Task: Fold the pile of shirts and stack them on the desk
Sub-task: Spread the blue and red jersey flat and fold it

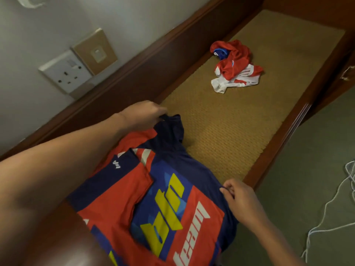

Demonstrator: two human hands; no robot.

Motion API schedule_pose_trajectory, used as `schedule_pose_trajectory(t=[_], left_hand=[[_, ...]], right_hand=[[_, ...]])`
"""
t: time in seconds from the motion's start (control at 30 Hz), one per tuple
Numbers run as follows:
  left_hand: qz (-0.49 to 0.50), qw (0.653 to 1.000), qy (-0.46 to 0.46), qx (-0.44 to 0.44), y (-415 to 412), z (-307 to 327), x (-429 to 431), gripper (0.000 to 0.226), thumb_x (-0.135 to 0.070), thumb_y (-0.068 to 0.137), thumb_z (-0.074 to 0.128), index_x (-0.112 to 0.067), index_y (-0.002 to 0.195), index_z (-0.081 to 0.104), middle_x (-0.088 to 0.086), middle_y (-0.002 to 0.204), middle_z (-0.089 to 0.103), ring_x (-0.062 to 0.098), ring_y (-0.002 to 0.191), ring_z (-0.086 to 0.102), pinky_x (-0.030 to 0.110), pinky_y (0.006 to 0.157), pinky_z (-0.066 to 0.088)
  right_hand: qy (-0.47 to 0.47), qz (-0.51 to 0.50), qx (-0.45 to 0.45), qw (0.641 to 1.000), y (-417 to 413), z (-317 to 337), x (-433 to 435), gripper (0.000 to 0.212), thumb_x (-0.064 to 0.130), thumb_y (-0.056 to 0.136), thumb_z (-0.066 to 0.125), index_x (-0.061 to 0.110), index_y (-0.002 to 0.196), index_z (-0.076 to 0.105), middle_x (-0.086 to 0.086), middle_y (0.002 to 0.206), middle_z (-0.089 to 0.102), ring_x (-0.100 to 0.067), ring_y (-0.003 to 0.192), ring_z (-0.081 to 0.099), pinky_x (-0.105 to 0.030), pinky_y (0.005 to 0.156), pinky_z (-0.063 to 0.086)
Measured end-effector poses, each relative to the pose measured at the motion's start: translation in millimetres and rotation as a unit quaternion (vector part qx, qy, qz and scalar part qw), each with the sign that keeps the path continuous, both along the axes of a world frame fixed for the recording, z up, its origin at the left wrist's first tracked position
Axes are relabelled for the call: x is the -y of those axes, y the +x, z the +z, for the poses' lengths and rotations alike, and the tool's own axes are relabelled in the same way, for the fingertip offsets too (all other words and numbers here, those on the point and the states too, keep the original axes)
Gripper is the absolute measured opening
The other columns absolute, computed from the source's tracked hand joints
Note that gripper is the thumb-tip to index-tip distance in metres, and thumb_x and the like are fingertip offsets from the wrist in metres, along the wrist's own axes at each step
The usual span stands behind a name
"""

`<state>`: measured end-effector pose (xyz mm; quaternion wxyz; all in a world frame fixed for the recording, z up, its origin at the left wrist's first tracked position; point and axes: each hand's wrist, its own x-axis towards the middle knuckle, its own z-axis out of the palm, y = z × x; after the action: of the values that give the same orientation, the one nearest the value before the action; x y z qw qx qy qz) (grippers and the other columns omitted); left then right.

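Note:
A navy and red jersey (163,198) with yellow and white lettering lies spread across the near end of the desk (240,121), one side folded inward. My left hand (146,114) pinches its dark sleeve at the far left corner. My right hand (240,200) pinches the jersey's right edge near the desk's front rim. Further along the desk a red and white shirt (236,66) with a blue part lies crumpled in a heap.
The desk has a woven mat top and a dark wooden rim (278,143). A wall with a socket (66,73) and a beige plate (96,51) runs on the left. Green carpet (307,179) lies right, with a white cord (336,217).

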<state>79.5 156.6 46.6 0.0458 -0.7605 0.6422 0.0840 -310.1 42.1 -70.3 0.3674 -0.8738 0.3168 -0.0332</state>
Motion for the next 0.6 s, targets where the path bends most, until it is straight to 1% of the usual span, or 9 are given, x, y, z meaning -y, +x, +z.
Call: schedule_pose_trajectory(t=[0.03, 0.07, 0.13, 0.2, 0.3, 0.37, 0.47, 0.53, 0.6], left_hand=[[-0.002, 1.0, -0.01, 0.006, -3, 7, -13, 0.013, -0.021, 0.093, 0.051, -0.013, 0.099, 0.06, 0.007, 0.093, 0.066, 0.032, 0.088, 0.065, 0.041, 0.074, 0.052], [-0.008, 1.0, -0.024, 0.016, -6, 14, -26, 0.009, -0.019, 0.094, 0.056, -0.013, 0.099, 0.061, 0.006, 0.095, 0.066, 0.031, 0.087, 0.065, 0.04, 0.07, 0.05], [-0.024, 0.997, -0.052, 0.045, -14, 30, -54, 0.008, -0.019, 0.096, 0.058, -0.013, 0.1, 0.062, 0.004, 0.098, 0.066, 0.029, 0.087, 0.066, 0.042, 0.074, 0.051], [-0.024, 0.994, -0.075, 0.071, -21, 40, -84, 0.017, -0.023, 0.097, 0.05, -0.013, 0.102, 0.063, 0.004, 0.099, 0.066, 0.028, 0.089, 0.066, 0.046, 0.078, 0.052], [-0.009, 0.99, -0.092, 0.108, -34, 47, -138, 0.04, -0.033, 0.092, 0.034, -0.013, 0.105, 0.065, 0.005, 0.098, 0.066, 0.028, 0.09, 0.066, 0.045, 0.076, 0.053], [0.004, 0.987, -0.091, 0.13, -44, 44, -177, 0.039, -0.032, 0.093, 0.034, -0.012, 0.104, 0.066, 0.005, 0.094, 0.064, 0.029, 0.084, 0.066, 0.044, 0.07, 0.051], [0.003, 0.983, -0.096, 0.158, -59, 27, -236, 0.029, -0.025, 0.091, 0.04, -0.012, 0.097, 0.066, 0.005, 0.085, 0.06, 0.028, 0.071, 0.063, 0.04, 0.061, 0.047], [0.0, 0.983, -0.071, 0.167, -71, 4, -271, 0.027, -0.027, 0.092, 0.043, -0.016, 0.101, 0.066, 0.002, 0.086, 0.059, 0.025, 0.073, 0.063, 0.038, 0.061, 0.044], [0.01, 0.987, -0.027, 0.157, -83, -25, -298, 0.027, -0.032, 0.092, 0.044, -0.022, 0.1, 0.067, -0.002, 0.087, 0.061, 0.022, 0.077, 0.063, 0.037, 0.063, 0.043]], right_hand=[[-0.005, 0.001, 0.005, 1.0, -1, 2, -6, 0.014, 0.021, 0.092, 0.071, 0.026, 0.084, 0.06, 0.012, 0.074, 0.059, -0.012, 0.07, 0.06, -0.04, 0.066, 0.053], [-0.01, 0.001, 0.009, 1.0, -1, 6, -12, 0.014, 0.022, 0.092, 0.071, 0.027, 0.085, 0.06, 0.013, 0.074, 0.058, -0.01, 0.069, 0.059, -0.04, 0.066, 0.053], [-0.016, 0.002, 0.021, 1.0, -2, 15, -29, 0.017, 0.023, 0.092, 0.071, 0.031, 0.085, 0.058, 0.014, 0.075, 0.056, -0.005, 0.07, 0.056, -0.037, 0.065, 0.052], [-0.022, 0.006, 0.041, 0.999, -4, 25, -48, 0.017, 0.023, 0.091, 0.072, 0.032, 0.086, 0.058, 0.015, 0.077, 0.056, -0.003, 0.072, 0.055, -0.034, 0.065, 0.05], [-0.035, 0.017, 0.08, 0.996, -12, 36, -81, 0.016, 0.021, 0.089, 0.074, 0.03, 0.087, 0.061, 0.017, 0.081, 0.056, -0.004, 0.074, 0.054, -0.029, 0.067, 0.046], [-0.048, 0.033, 0.091, 0.994, -19, 39, -104, 0.017, 0.019, 0.087, 0.076, 0.029, 0.089, 0.062, 0.017, 0.084, 0.056, -0.004, 0.076, 0.055, -0.03, 0.068, 0.046], [-0.062, 0.06, 0.067, 0.994, -27, 31, -138, 0.02, 0.021, 0.084, 0.079, 0.029, 0.095, 0.064, 0.015, 0.09, 0.061, -0.007, 0.08, 0.06, -0.033, 0.068, 0.049], [-0.064, 0.083, 0.027, 0.994, -32, 20, -158, 0.025, 0.021, 0.084, 0.079, 0.027, 0.102, 0.064, 0.011, 0.098, 0.065, -0.012, 0.086, 0.064, -0.035, 0.069, 0.053], [-0.043, 0.11, -0.031, 0.993, -33, 8, -175, 0.029, 0.021, 0.087, 0.073, 0.024, 0.113, 0.061, 0.005, 0.109, 0.063, -0.019, 0.097, 0.065, -0.039, 0.079, 0.053]])
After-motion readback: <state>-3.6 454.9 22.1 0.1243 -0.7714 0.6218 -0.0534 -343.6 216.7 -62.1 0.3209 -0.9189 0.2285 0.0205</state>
